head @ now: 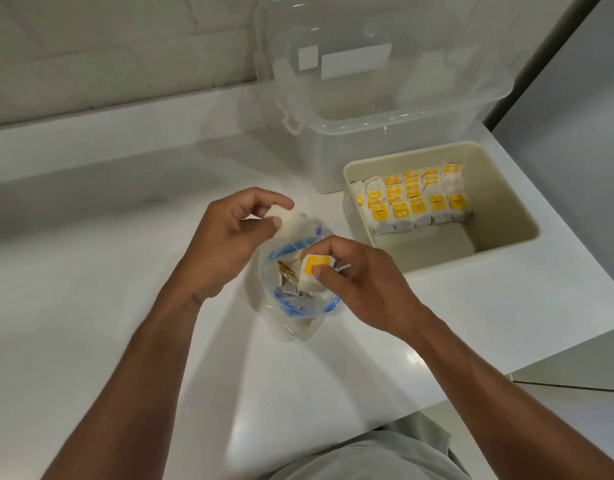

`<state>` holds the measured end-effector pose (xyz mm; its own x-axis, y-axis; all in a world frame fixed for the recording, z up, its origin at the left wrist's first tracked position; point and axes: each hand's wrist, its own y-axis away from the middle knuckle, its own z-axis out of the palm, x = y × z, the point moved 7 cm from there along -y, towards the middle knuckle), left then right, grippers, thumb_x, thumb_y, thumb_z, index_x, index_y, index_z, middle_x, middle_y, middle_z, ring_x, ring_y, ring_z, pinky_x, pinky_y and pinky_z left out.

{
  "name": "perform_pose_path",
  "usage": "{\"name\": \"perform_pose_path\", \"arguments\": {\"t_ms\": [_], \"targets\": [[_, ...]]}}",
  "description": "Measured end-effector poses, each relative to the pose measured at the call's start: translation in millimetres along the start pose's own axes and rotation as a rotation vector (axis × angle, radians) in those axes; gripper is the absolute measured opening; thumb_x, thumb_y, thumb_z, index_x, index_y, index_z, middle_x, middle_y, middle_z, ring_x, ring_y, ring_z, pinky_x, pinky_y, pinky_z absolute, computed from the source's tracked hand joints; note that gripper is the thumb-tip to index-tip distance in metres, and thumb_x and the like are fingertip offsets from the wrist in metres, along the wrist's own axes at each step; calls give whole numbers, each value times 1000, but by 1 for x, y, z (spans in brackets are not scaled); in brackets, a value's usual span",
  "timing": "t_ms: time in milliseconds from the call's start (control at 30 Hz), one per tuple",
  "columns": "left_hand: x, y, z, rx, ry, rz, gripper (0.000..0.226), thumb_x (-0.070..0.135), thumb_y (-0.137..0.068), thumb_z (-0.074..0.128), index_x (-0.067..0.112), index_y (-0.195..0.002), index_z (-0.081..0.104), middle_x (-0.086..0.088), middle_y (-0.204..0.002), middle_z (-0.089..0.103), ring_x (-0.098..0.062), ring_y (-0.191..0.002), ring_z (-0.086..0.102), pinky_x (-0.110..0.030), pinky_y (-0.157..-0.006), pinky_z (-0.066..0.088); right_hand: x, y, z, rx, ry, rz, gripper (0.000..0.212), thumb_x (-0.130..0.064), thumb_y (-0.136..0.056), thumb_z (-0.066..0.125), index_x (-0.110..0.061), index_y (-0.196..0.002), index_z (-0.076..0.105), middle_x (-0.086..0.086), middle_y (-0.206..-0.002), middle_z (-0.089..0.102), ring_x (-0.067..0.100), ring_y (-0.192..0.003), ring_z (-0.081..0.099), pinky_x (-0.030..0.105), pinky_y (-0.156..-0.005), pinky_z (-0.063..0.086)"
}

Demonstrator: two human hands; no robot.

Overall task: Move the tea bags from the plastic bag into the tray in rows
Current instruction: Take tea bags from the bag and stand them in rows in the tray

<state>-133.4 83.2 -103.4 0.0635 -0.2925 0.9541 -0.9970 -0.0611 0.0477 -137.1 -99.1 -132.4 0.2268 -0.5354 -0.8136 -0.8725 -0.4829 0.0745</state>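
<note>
A clear plastic bag (291, 317) with a blue zip rim stands open on the white counter, with several tea bags inside. My left hand (229, 233) pinches a white tea bag (291, 225) just above the bag's far rim. My right hand (364, 278) pinches another tea bag with a yellow tag (314, 268) over the bag's mouth. To the right sits a cream tray (499, 244). Several rows of yellow-tagged tea bags (416, 202) stand upright in its far half.
A clear plastic storage box (336, 129) with side latches stands behind the tray against the wall. The counter's edge (541, 362) runs diagonally at the right, just past the tray. The tray's near half shows bare floor.
</note>
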Motion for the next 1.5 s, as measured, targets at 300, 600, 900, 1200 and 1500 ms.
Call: {"name": "perform_pose_path", "arguments": {"t_ms": [300, 600, 900, 1200, 1500], "targets": [[2, -13, 7, -88, -145, -12, 29, 18, -86, 78, 39, -104, 71, 7, -89, 73, -15, -84, 71, -43, -86, 57, -21, -12, -20, -32, -176, 38, 15, -22, -83, 76, -30, -92, 68, -9, -81, 70, 10, -75, 67, 33, -74, 58], [12, -20, 16, -200, -32, -15, 29, 7, -88, 73, 33, -103, 72, -3, -88, 72, -19, -84, 69, -42, -87, 56, -16, -30, -41, 68, -99, 94, 13, -27, -79, 80, -31, -82, 68, -14, -71, 68, 0, -64, 61, 26, -71, 56], [62, -38, 35, -274, 0, 78, 27, -1, -90, 68, 21, -105, 71, 4, -84, 64, -20, -83, 66, -47, -83, 58, -21, -29, -99, 67, -196, 43, 7, -21, -84, 77, -20, -90, 72, -3, -77, 69, 5, -67, 58, 24, -66, 48], [111, -66, 74, -266, -3, 147, 25, -1, -89, 69, 13, -111, 69, -10, -90, 68, -29, -86, 68, -53, -85, 57, -11, -38, -162, 61, -188, -22, 6, -20, -88, 72, -20, -92, 76, 6, -83, 74, 7, -69, 66, 20, -67, 53], [106, -91, 124, -227, -31, 58, 28, 1, -85, 72, 13, -110, 69, -12, -89, 72, -36, -86, 69, -56, -87, 53, 38, -54, -198, 2, -169, -43, 5, -19, -87, 73, -22, -91, 75, 1, -79, 72, 13, -69, 69, 35, -73, 58]]}}
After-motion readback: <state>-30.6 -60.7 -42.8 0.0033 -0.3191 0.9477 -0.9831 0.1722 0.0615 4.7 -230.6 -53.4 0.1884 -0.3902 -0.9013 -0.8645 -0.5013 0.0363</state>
